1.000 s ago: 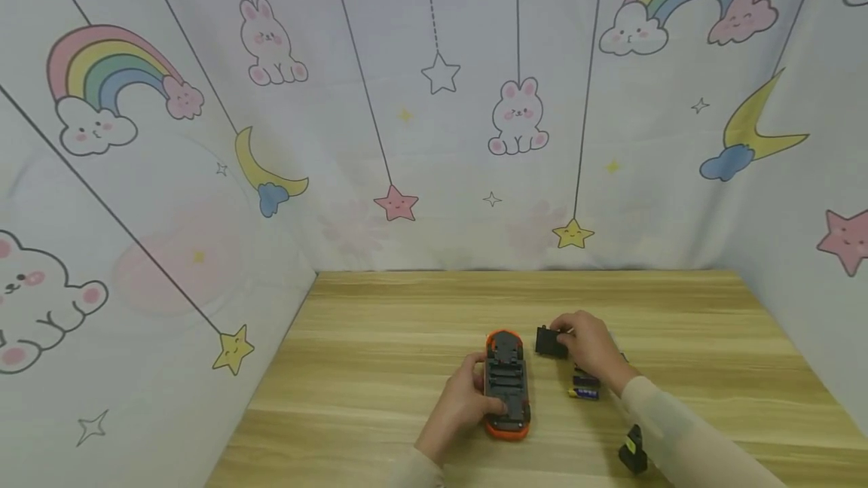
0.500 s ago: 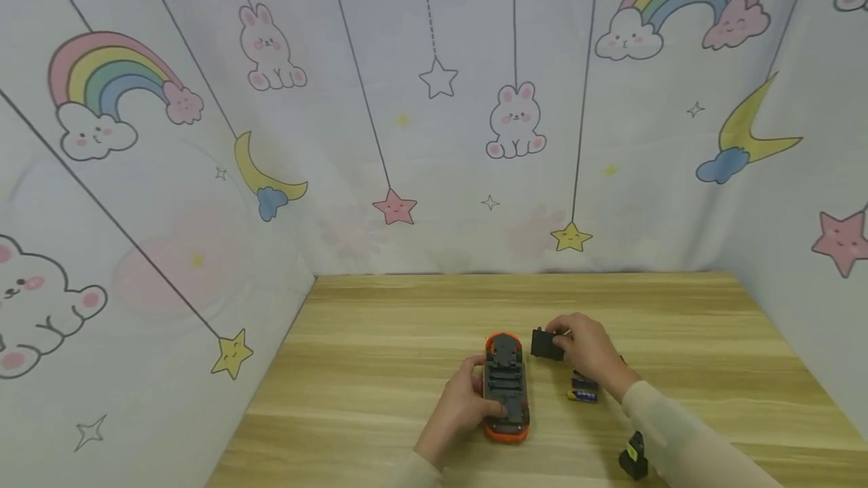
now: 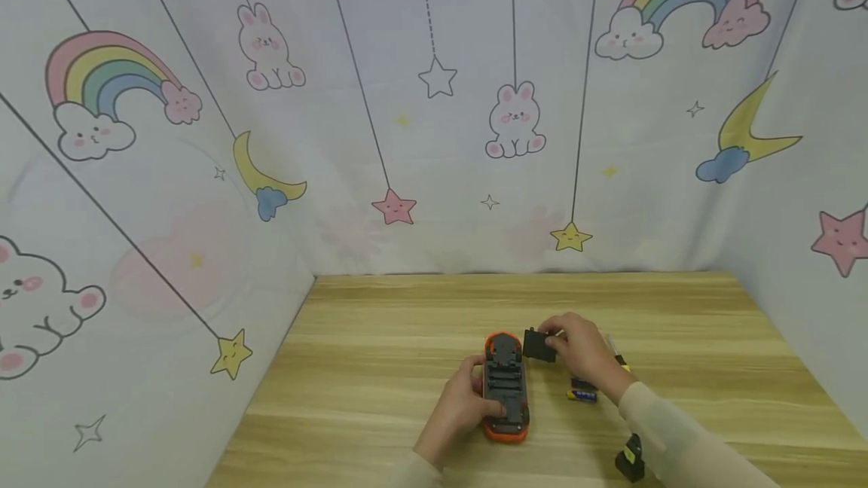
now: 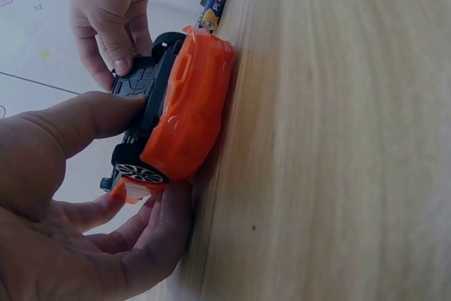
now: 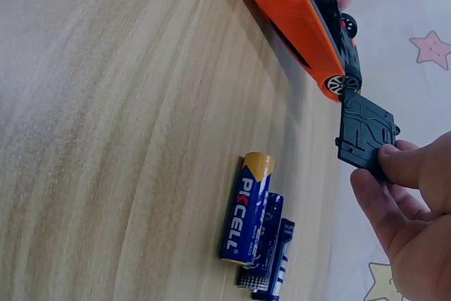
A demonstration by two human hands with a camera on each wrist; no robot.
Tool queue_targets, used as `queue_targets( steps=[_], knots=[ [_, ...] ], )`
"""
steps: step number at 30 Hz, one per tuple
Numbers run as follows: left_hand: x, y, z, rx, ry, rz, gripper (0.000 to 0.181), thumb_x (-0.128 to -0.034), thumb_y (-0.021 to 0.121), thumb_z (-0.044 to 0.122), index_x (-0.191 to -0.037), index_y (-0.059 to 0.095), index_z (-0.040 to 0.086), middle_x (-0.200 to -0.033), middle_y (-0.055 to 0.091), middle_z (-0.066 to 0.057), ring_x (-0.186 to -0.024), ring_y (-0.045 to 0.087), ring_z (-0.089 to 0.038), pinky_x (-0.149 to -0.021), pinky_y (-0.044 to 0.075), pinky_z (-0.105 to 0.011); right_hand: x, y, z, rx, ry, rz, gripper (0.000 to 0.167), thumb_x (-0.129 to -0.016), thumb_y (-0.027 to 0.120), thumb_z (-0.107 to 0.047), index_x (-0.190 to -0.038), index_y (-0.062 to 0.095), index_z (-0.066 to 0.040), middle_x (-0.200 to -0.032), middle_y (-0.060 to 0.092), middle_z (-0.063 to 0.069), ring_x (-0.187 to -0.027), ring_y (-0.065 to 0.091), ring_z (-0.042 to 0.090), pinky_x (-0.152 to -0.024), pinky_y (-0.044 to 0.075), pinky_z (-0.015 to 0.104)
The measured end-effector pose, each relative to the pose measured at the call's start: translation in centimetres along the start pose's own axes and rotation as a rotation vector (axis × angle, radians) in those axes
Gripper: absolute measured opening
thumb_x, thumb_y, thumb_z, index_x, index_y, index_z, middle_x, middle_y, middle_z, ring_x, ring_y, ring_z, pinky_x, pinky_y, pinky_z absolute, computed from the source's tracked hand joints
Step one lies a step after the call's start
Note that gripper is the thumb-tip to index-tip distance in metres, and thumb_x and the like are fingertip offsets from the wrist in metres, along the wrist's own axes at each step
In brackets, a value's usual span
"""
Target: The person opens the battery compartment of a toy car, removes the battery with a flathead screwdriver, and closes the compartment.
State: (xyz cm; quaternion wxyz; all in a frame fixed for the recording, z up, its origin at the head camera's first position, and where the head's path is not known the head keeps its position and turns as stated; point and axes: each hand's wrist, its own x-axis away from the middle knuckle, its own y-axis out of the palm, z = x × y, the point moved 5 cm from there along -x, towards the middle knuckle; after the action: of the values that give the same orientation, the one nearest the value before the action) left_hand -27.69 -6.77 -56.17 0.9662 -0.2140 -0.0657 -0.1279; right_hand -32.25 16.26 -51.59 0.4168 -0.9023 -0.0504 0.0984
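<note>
An orange toy car (image 3: 505, 428) lies upside down on the table, its dark underside up and an open battery compartment (image 3: 505, 376) showing. My left hand (image 3: 459, 400) grips the car from the left, thumb on the underside and fingers along the side. Just right of the car's far end, my right hand (image 3: 582, 349) pinches a flat black battery cover (image 5: 366, 128) between thumb and fingers. In the right wrist view the cover's corner is close to the car's wheel (image 5: 342, 85); whether they touch I cannot tell.
Several blue AA-size batteries (image 5: 246, 209) lie side by side under my right wrist, one with a yellow end. Partly behind the right hand is a screwdriver with a yellow-and-black handle (image 3: 622, 362). A black object with a yellow-green patch (image 3: 631, 459) stands near my right sleeve. Printed cloth walls (image 3: 434, 247) enclose the table.
My right hand has moved left with the battery cover, closer to the car, uncovering part of the screwdriver. The left hand and car have stayed in place.
</note>
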Motion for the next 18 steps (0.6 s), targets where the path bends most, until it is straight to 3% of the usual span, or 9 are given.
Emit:
queue_targets(
  steps=[18],
  knots=[
    [-0.1,-0.1,-0.1,0.015,-0.004,0.006,0.092,-0.0644,0.089,0.001,-0.146,0.048,0.011,-0.093,0.066,-0.005,-0.084,0.062,-0.018,-0.077,0.051,-0.035,0.4,-0.5,-1.5,0.018,-0.029,0.007,0.020,-0.095,0.070,-0.004,-0.112,0.076,-0.013,-0.109,0.067,0.007,-0.088,0.069,0.020,-0.066,0.056,0.032]
  ],
)
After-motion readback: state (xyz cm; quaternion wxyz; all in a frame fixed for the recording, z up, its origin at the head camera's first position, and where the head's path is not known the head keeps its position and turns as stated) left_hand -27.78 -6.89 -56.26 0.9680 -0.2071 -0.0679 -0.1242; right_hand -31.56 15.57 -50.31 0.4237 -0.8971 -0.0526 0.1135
